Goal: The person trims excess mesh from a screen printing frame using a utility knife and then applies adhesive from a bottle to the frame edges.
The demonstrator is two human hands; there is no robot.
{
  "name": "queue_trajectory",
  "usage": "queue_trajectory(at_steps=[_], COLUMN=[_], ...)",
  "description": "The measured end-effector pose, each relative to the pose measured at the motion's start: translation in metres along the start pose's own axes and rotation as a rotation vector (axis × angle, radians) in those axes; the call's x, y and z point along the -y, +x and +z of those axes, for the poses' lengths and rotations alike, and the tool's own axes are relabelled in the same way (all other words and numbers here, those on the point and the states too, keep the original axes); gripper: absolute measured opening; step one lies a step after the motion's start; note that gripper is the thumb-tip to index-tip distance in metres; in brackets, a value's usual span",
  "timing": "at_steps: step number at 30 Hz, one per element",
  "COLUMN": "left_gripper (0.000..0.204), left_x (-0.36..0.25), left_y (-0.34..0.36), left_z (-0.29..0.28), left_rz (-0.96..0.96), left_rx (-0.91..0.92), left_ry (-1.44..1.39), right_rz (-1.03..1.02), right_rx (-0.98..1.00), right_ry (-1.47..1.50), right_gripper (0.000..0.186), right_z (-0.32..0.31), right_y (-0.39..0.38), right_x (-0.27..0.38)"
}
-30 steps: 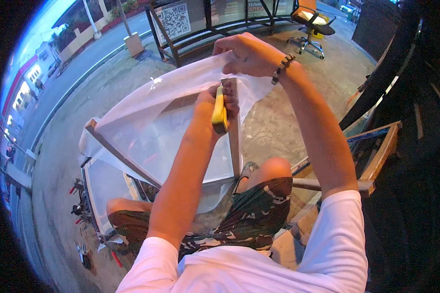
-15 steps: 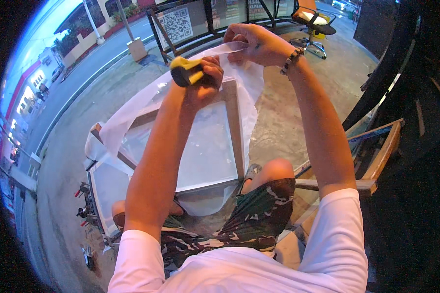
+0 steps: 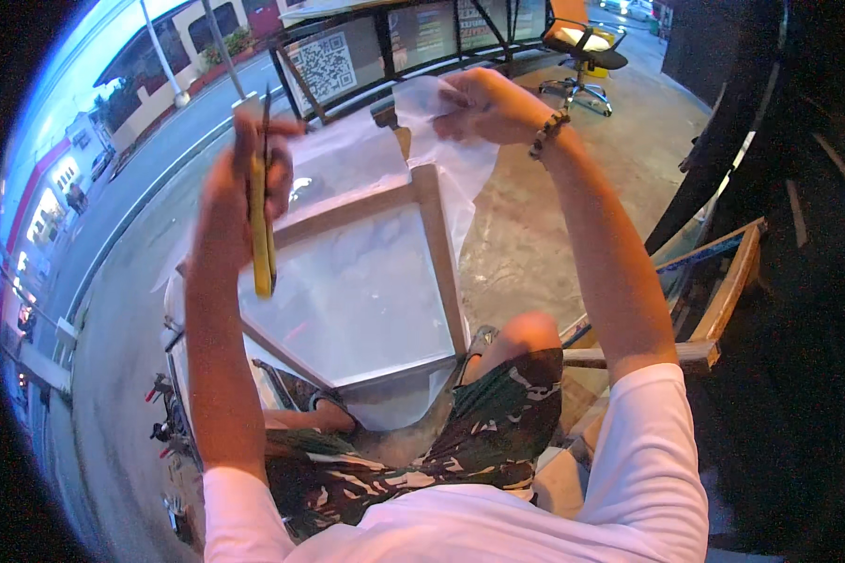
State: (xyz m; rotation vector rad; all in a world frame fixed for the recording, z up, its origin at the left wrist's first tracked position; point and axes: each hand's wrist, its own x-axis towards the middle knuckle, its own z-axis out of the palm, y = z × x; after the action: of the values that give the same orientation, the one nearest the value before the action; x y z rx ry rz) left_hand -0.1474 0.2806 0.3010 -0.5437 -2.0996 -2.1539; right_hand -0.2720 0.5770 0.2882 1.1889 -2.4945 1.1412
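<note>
- Frame (image 3: 438, 253): ahead of the knees; white sheet (image 3: 347, 155) spreads past its far bar.
- Right hand (image 3: 493, 108): beyond frame's far right corner, fingers pinching the sheet's edge, apparently to keep it lifted and taut.
- Left hand (image 3: 246, 178): above frame's far left side, fingers round yellow tool (image 3: 262, 253), probably to keep it clear of the sheet; exact grip blurred.
</note>
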Motion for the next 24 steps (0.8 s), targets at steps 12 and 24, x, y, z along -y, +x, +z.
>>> queue_trajectory(at_steps=[12, 24], left_gripper=[0.055, 0.045], left_x=[0.072, 0.091], left_y=[0.004, 0.013], left_z=[-0.071, -0.092], left_rz=[-0.038, -0.016], left_rx=[0.007, 0.0], left_ry=[1.291, 1.034], right_rz=[-0.102, -0.034], right_rx=[-0.051, 0.236], right_ry=[-0.197, -0.167], right_gripper=[0.024, 0.059], right_z=[0.005, 0.021], right_y=[0.013, 0.004], right_x=[0.007, 0.014])
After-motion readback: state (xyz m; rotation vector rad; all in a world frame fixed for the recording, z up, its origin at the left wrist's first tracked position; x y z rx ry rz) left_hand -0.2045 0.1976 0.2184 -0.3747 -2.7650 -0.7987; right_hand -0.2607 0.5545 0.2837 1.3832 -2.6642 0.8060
